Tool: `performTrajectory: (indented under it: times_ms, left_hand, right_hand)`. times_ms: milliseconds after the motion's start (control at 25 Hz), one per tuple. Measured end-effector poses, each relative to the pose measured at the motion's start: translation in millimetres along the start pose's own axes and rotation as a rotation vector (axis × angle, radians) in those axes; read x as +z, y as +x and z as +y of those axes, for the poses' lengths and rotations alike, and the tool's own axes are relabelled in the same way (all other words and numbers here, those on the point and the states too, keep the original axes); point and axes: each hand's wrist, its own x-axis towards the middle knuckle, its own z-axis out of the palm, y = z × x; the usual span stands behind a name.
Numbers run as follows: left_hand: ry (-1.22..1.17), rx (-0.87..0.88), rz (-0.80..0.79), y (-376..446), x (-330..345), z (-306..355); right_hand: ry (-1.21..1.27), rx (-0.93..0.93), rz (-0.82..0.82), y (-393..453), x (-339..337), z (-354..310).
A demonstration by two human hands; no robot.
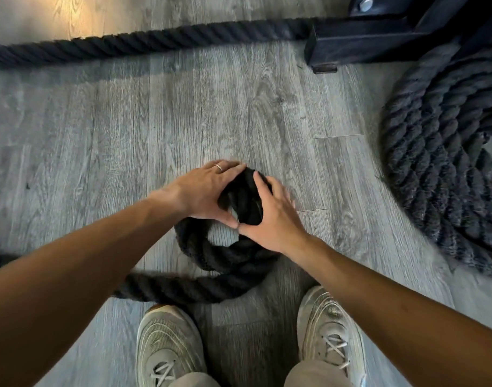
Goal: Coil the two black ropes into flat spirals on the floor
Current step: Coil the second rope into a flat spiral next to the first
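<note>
Both hands, left hand [204, 188] and right hand [270, 216], clasp the rope end [246, 199], beside the finished coil [446, 169].

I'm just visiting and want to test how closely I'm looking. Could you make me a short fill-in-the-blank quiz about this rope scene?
1. Both hands press on the rope end at the centre of a newly started ____.
2. The left hand wears a ____ on one finger.
3. The finished rope coil lies to the person's ____.
4. The person's two ____ show at the bottom edge.

Missing words: spiral; ring; right; shoes
</note>
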Motion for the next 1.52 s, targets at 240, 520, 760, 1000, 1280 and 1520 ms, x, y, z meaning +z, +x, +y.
performTrajectory:
  times_ms: [240,520,760,1000,1280,1520]
  left_hand:
    - [0.033,-0.061,0.112,8.7,14.0,-0.8]
    - [-0.074,-0.218,0.124,-5.7,8.9,4.9]
    - [0.043,-0.643,0.132,-35.8,37.1,14.9]
    - [-0.031,-0.744,0.080,-35.5,27.4,25.8]
    - [0.038,-0.211,-0.007,10.4,1.2,18.4]
    - [0.131,-0.495,0.115,0.2,19.7,10.8]
  right_hand:
    - [0.074,0.310,0.192,-52.7,22.3,-14.4]
    - [0.252,0.274,0.100,-27.7,11.4,-9.2]
    - [0.064,0.030,0.146,5.4,-27.3,1.1]
    - [-0.015,0.391,0.154,-51.5,16.9,-0.4]
    - [-0.055,0.246,0.114,-33.7,11.0,3.4]
    - [-0.320,-0.093,-0.058,48.3,-51.1,5.5]
